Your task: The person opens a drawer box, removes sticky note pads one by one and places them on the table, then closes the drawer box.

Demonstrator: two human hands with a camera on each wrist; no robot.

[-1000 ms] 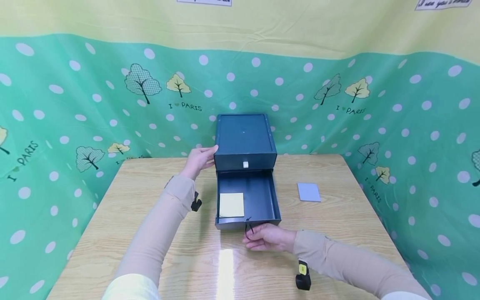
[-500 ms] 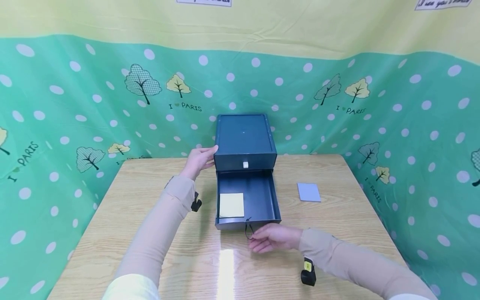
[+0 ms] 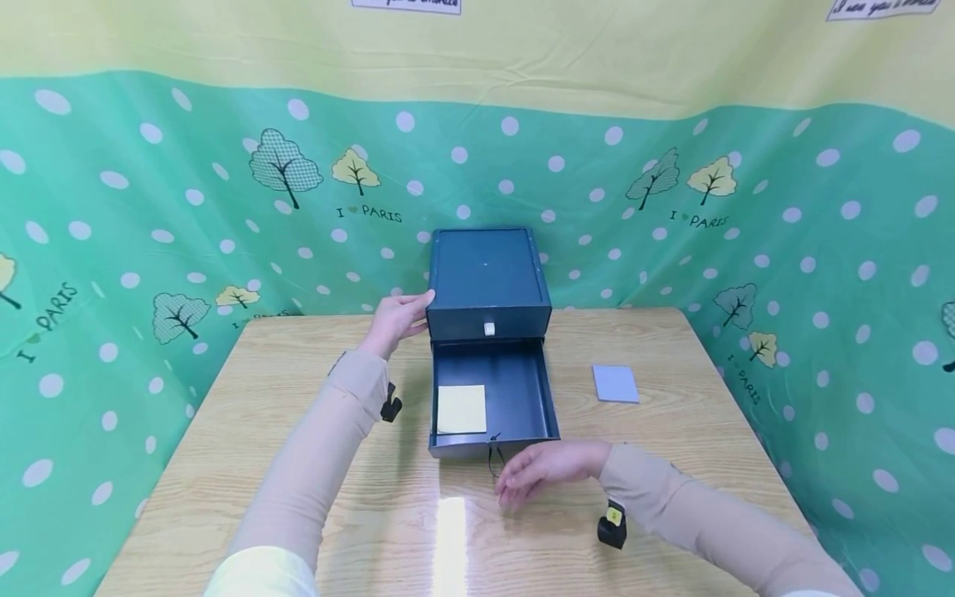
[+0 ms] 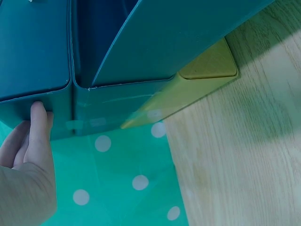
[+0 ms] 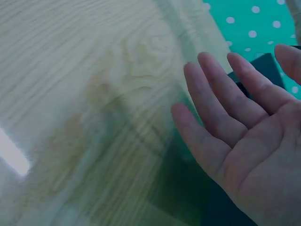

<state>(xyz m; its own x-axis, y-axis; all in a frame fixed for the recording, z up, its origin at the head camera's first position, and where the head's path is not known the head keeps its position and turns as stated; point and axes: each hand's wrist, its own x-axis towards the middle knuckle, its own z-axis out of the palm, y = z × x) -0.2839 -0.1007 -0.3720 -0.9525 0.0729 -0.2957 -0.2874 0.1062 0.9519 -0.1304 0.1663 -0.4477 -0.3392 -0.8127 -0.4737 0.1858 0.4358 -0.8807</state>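
Note:
A dark blue drawer cabinet (image 3: 488, 265) stands at the back of the table, with a white knob (image 3: 489, 328) on its upper front. Below that knob the lower drawer (image 3: 518, 390) is pulled out, holding a pale yellow sticky note pad (image 3: 461, 410) at its front left. My left hand (image 3: 394, 322) steadies the cabinet's left side, its extended fingers against the wall in the left wrist view. A black cord loop (image 3: 490, 464) hangs from the drawer front. Beside it is my right hand (image 3: 550, 466), holding nothing; the right wrist view shows its palm (image 5: 268, 165) and spread fingers.
A light blue sticky note pad (image 3: 615, 384) lies on the wooden table (image 3: 671, 439), right of the drawer. Beneath the blue units, a yellow unit (image 4: 209, 66) shows in the left wrist view. A polka-dot curtain (image 3: 477, 166) hangs behind and along the sides.
My right hand has let go of the cord loop and shifted slightly right, its fingers loosening. The left hand, the drawer and both note pads stay where they were.

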